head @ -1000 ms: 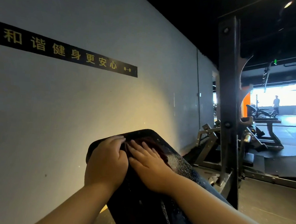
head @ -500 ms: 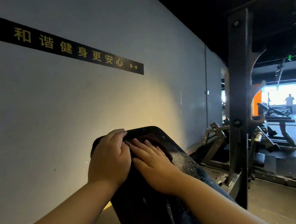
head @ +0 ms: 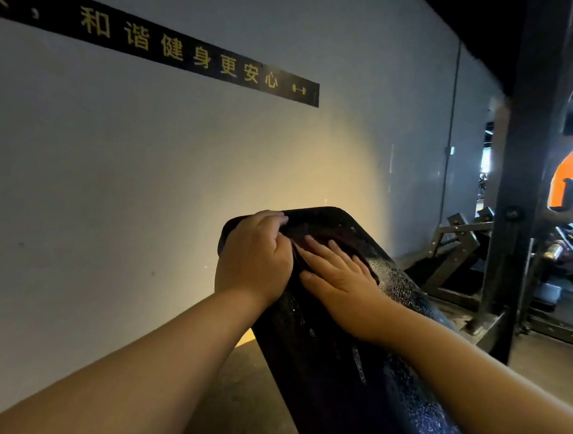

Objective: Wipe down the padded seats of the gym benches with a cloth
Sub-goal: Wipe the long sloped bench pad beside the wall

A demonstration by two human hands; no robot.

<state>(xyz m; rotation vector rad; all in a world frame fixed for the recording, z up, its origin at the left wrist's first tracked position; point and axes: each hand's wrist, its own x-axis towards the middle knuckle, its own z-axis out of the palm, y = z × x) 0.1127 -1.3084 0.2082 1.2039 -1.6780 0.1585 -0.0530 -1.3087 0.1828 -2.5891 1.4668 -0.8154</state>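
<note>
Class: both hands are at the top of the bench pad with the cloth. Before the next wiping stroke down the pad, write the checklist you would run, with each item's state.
1. Dark cloth lies flat on the bench pad: ok.
2. Right hand presses flat on the cloth: ok.
3. Left hand steadies the pad's top corner: ok.
4. Whether the left hand also grips the cloth's edge: cannot tell.
5. Droplets remain on the pad below the hands: not ok.
6. Rack post stands apart from the pad: ok.
</note>
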